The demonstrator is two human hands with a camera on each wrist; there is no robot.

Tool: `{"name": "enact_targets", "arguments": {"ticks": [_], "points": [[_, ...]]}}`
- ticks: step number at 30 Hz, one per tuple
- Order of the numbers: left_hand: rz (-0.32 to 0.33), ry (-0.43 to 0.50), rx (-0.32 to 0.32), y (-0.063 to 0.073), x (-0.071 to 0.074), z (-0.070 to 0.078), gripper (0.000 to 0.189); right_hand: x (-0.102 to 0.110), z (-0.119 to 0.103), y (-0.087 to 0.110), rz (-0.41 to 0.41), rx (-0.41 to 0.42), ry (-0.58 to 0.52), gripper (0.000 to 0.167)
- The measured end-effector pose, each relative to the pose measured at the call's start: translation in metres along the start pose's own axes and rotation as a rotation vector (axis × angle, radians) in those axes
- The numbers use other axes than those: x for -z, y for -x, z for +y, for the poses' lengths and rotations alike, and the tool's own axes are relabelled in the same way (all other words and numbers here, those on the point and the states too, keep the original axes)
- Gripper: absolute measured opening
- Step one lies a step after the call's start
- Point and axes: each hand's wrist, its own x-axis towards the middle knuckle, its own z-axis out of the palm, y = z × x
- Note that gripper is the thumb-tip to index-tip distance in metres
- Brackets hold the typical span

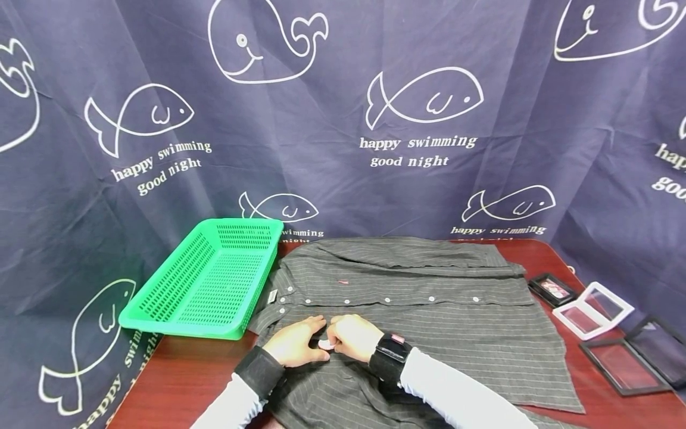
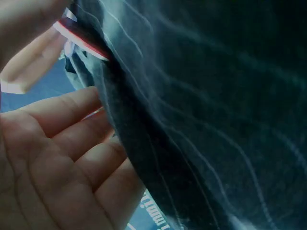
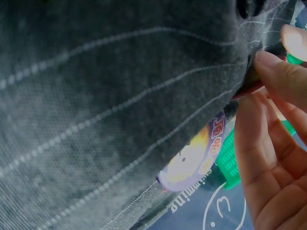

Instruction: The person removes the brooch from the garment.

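Observation:
A dark grey pinstriped button shirt (image 1: 423,342) lies spread on the table, its collar toward the green basket. Over its front, my left hand (image 1: 297,342) rests with thumb and fingers apart. In the left wrist view, its extended fingers (image 2: 108,143) touch the cloth's edge. My right hand (image 1: 354,336) pinches a small, thin, white piece (image 1: 325,344) between thumb and fingers. A red-and-white edge (image 2: 84,40) shows by the cloth in the left wrist view. Past the fabric, the right wrist view shows a round purple badge (image 3: 184,175) with a cartoon print, partly covered.
The green plastic basket (image 1: 184,329) stands at the left, by the collar. Along the right edge are a small black frame (image 1: 552,290), a white folding frame (image 1: 592,310) and a larger black folding frame (image 1: 638,357). A printed curtain (image 1: 343,119) hangs behind the red-brown table (image 1: 182,381).

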Motion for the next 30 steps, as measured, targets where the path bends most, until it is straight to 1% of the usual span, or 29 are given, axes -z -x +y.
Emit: {"name": "enact_targets", "arguments": {"ticks": [3,6,13,19,22,30], "points": [[0.014,-0.02,-0.029,0.002,0.002,0.005,0.064,0.002,-0.001,0.0,-0.013,-0.006,-0.004,0.02],[0.042,-0.045,-0.053,0.003,0.001,0.007,0.058,0.002,-0.002,0.0,-0.024,-0.011,-0.01,0.02],[0.078,-0.092,-0.062,0.003,-0.006,0.004,0.052,-0.002,-0.003,0.001,-0.008,0.015,0.003,0.015],[0.121,-0.149,-0.073,0.002,-0.011,0.005,0.047,-0.004,-0.002,0.002,-0.012,0.011,0.028,0.01],[0.15,-0.155,-0.07,0.001,-0.013,0.006,0.045,-0.004,-0.001,0.002,-0.013,0.013,0.026,0.009],[0.188,-0.171,-0.054,-0.002,-0.022,0.004,0.042,-0.006,0.001,0.002,-0.012,0.053,0.044,0.009]]}}
